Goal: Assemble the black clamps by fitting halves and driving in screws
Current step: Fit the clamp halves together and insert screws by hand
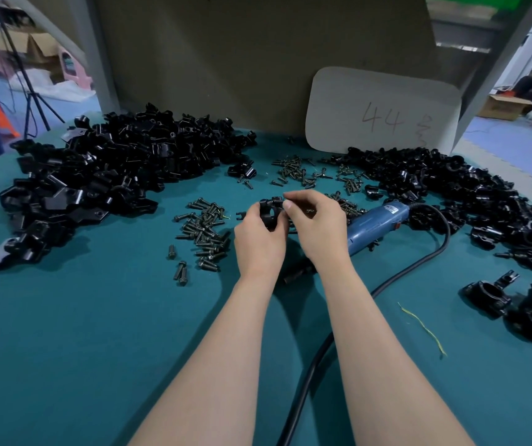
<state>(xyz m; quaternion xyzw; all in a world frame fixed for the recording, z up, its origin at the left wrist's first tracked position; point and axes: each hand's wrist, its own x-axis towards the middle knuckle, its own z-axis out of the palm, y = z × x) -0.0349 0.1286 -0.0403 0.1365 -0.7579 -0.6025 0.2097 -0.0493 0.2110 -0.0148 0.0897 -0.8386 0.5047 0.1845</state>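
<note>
Holding a black clamp at the middle of the green table, your left hand curls its fingers closely round the clamp's lower part. Your right hand meets it from the right, thumb and forefinger narrowed to a pinch on the clamp's top edge (whether a screw sits between them cannot be told). Loose screws lie just left of your hands; a blue electric screwdriver lies just right.

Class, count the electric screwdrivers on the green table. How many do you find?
1. The blue electric screwdriver lies on the table just right of the right hand, partly behind it; the black heaps might hide others.
</note>
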